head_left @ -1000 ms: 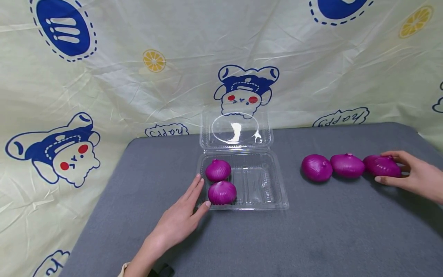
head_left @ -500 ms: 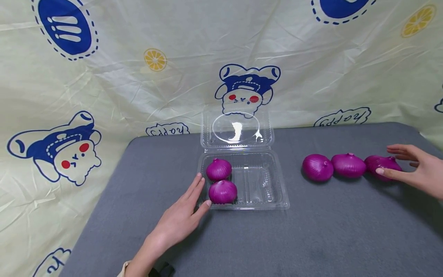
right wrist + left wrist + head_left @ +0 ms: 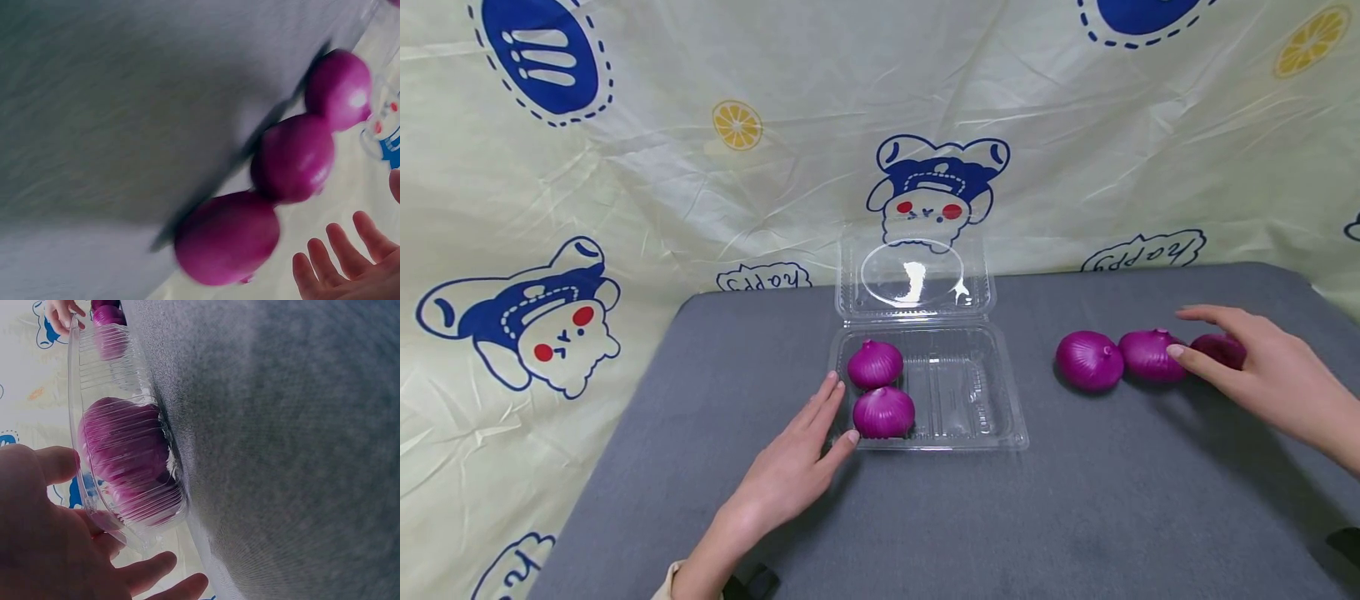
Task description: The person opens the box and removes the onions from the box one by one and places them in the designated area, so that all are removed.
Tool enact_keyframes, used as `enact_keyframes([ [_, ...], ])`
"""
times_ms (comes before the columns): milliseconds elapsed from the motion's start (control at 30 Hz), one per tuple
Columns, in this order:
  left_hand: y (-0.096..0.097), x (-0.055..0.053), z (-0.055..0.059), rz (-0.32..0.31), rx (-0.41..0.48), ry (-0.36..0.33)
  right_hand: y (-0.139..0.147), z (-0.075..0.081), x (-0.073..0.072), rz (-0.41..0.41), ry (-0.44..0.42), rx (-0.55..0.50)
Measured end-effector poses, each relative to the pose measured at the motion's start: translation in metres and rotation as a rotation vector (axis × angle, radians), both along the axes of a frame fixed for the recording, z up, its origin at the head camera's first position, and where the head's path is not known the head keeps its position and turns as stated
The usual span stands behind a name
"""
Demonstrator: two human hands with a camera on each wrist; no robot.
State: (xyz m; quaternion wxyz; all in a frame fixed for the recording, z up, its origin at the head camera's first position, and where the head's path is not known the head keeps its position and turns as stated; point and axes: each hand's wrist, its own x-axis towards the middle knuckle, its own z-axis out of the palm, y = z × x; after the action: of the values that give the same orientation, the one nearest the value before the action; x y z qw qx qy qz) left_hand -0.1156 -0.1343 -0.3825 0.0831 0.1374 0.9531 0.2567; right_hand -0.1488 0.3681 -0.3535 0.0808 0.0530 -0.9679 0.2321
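Across the grey, cloth-topped bench (image 3: 955, 533), three round, shiny purple onions sit in a touching row: a near-box onion (image 3: 1090, 362), a middle onion (image 3: 1142, 358) and an end onion (image 3: 1219, 348). Well apart from them, a back purple onion (image 3: 876, 364) and a front purple onion (image 3: 883, 413) sit along the left side of a clear, thin plastic box (image 3: 940, 396). Its see-through lid (image 3: 917, 287) is tipped back.

My right hand (image 3: 1273, 367) is by the end onion, fingers spread, holding nothing; the right wrist view shows a gap. My left hand (image 3: 786, 471) has its fingers straight, touching the box rim.

I think each onion is hard and not very heavy. The skin shines, so it may slip or roll. The best place to grab is its fat middle, thumb on one side and fingers on the other, not the tiny tip. The box looks light and bendy, so a soft touch on its rim is best; a hard squeeze might crack it.

I see no sticker on the onions. Marks in the box bottom are too small to read. On the pale plastic sheet (image 3: 662, 196) behind, I can read "happy".
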Motion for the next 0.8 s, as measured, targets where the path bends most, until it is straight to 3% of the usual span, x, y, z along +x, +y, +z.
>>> enact_keyframes([
  [367,-0.001,0.0,0.0,-0.004,-0.001,0.008,-0.05,0.015,0.0,0.216,0.03,-0.04],
  [800,0.0,0.0,0.0,-0.01,-0.013,0.029,-0.106,0.025,-0.004,0.4,0.016,0.025],
])
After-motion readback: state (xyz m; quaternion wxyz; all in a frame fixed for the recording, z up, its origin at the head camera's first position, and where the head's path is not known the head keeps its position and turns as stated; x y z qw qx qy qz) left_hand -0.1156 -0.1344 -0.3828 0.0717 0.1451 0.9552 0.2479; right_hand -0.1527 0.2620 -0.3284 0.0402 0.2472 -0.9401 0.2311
